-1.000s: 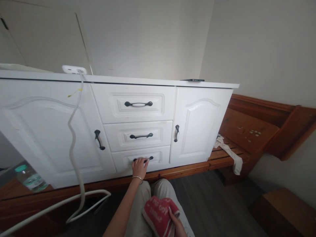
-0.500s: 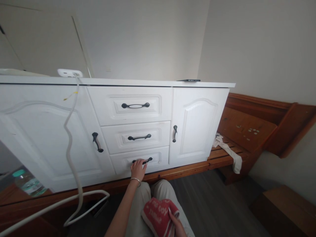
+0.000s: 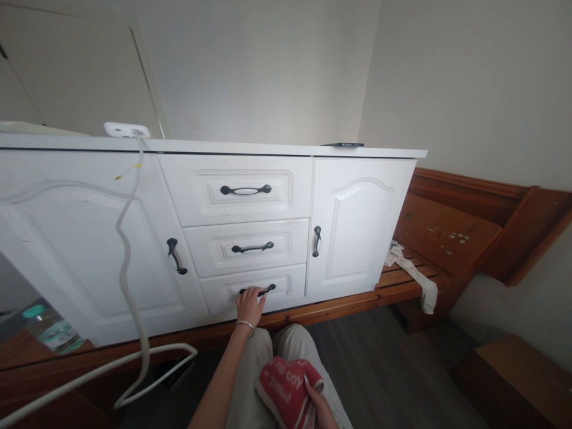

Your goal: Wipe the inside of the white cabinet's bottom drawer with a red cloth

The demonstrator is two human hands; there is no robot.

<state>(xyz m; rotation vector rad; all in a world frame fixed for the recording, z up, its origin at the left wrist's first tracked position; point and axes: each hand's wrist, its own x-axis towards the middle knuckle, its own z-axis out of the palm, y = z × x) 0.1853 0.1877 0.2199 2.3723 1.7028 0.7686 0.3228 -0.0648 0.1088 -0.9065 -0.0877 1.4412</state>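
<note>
Gripping the dark handle of the bottom drawer, the left hand is seen with fingers curled over the bar from below, so the left grip is closed on that handle. The handle's long axis runs left-right, level, across the drawer front; the hand is set on its left half, with the right end of the bar left bare. The drawer front appears flush with the white cabinet, not drawn out. It is the lowest of three stacked drawers, directly under the middle drawer, between the cabinet's two doors.

The left arm is stretched straight forward from the body to the handle, so the drawer lies dead ahead of the grip and the free way out points back toward the knees. The right hand is kept well apart from the drawer, low on the lap, closed on a red cloth; the left hand is far the nearer to the handle.

A white cable is hung down the cabinet's left door. A wooden bench is seen under and right of the cabinet, a pale rag draped on it.
</note>
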